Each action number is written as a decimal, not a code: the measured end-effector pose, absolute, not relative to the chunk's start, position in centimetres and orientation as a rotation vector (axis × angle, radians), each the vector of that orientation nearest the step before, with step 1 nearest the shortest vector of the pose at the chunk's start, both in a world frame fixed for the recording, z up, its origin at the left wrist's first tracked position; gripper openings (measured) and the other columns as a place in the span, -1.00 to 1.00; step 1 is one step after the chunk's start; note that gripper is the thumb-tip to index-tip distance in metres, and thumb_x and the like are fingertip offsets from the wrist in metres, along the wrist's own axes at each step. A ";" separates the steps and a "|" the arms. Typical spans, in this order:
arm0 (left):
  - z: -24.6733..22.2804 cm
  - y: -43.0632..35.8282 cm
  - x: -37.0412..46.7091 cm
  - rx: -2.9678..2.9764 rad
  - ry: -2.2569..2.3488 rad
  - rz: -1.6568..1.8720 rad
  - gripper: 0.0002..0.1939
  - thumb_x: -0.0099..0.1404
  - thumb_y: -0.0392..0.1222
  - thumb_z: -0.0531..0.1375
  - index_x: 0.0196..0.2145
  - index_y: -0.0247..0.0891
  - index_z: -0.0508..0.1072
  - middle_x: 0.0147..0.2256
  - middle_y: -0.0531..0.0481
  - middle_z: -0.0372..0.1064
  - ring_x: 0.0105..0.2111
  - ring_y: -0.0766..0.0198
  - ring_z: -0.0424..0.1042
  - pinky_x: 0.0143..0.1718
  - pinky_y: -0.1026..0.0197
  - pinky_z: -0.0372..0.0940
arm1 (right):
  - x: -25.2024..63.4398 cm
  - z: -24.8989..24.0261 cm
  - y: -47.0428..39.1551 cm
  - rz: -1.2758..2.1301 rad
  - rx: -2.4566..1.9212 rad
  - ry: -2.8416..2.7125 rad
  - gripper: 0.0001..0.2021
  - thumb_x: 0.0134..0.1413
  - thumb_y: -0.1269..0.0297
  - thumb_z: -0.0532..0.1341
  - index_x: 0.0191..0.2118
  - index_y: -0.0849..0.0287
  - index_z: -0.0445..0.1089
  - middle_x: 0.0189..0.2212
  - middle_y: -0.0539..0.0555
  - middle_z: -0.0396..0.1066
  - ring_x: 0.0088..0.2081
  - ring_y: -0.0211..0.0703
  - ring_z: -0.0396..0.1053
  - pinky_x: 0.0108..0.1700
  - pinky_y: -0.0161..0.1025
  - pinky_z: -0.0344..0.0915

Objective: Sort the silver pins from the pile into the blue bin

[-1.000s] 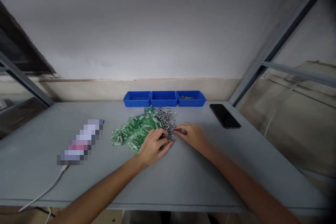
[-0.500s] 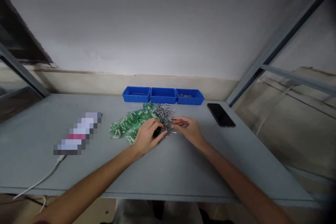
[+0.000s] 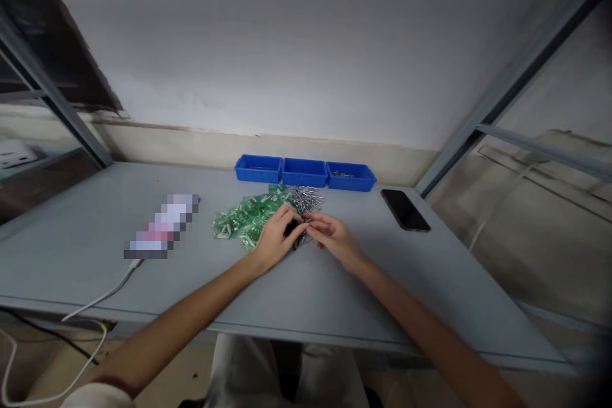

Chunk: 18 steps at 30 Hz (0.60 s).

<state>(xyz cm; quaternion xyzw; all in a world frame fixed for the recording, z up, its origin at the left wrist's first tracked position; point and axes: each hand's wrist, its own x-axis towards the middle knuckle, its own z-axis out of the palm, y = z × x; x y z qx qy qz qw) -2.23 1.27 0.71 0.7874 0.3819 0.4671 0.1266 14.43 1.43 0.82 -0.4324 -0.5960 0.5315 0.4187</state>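
Observation:
My left hand (image 3: 276, 236) is curled at the right edge of the green plastic bags (image 3: 255, 215), its fingers closed round a small dark thing (image 3: 291, 227) mostly hidden by them. From the right, my right hand (image 3: 335, 239) meets it, thumb and fingers pinched close to the left fingertips. What the right fingers hold, if anything, is too small to make out. Just beyond both hands lies a loose pile of thin silvery metal pins (image 3: 308, 197), partly covered by the fingers. Small pale parts show through the crumpled bags.
Three blue bins stand in a row along the wall: a left bin (image 3: 259, 176), a middle bin (image 3: 305, 180) and a right bin (image 3: 351, 185) with some pins inside. A black phone (image 3: 405, 210) lies at right. A blurred-out device (image 3: 165, 226) with a white cable (image 3: 102, 296) lies at left.
My right hand has moved in to the left, and its fingertips now meet those of my left hand. The left hand stays by the bags. The whole view has shifted slightly.

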 end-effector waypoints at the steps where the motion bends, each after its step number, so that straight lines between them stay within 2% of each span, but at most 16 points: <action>1: 0.7 1.2 -2.1 2.261 1.088 1.389 -0.86 0.29 -0.15 0.09 -0.35 -0.27 0.34 -0.32 -0.02 0.24 -0.29 0.28 0.31 -0.23 0.22 0.26 | 14.3 0.7 1.3 1.344 -1.084 -1.492 -0.61 -0.11 0.18 0.26 -0.08 0.14 0.37 -0.33 0.07 0.49 -0.38 -0.24 0.40 -0.58 -0.43 0.23; 8: 0.7 1.1 -1.9 2.193 1.065 1.605 -0.89 0.21 -0.18 0.18 -0.39 -0.27 0.43 -0.31 -0.02 0.23 -0.26 0.29 0.31 -0.21 0.20 0.28 | 13.9 0.9 1.1 1.289 -1.080 -1.495 -0.63 -0.13 0.18 0.26 -0.12 0.13 0.40 -0.19 0.11 0.44 -0.26 -0.14 0.41 -0.61 -0.43 0.24; 13: 0.6 1.2 -2.0 2.242 1.109 1.598 -0.87 0.19 -0.17 0.20 -0.45 -0.27 0.44 -0.32 -0.04 0.22 -0.28 0.27 0.32 -0.24 0.19 0.30 | 14.2 1.4 1.3 1.221 -1.101 -1.451 -0.65 -0.05 0.09 0.20 -0.14 0.15 0.43 -0.34 0.09 0.47 -0.34 -0.19 0.40 -0.58 -0.42 0.22; 18: 0.2 1.2 -1.9 2.352 1.063 1.496 -0.88 0.18 -0.19 0.20 -0.44 -0.28 0.45 -0.30 -0.06 0.23 -0.27 0.25 0.32 -0.23 0.18 0.30 | 14.1 1.2 1.4 1.084 -1.043 -1.489 -0.75 -0.15 0.09 0.27 -0.38 0.16 0.48 -0.31 0.08 0.43 -0.42 -0.25 0.35 -0.61 -0.41 0.17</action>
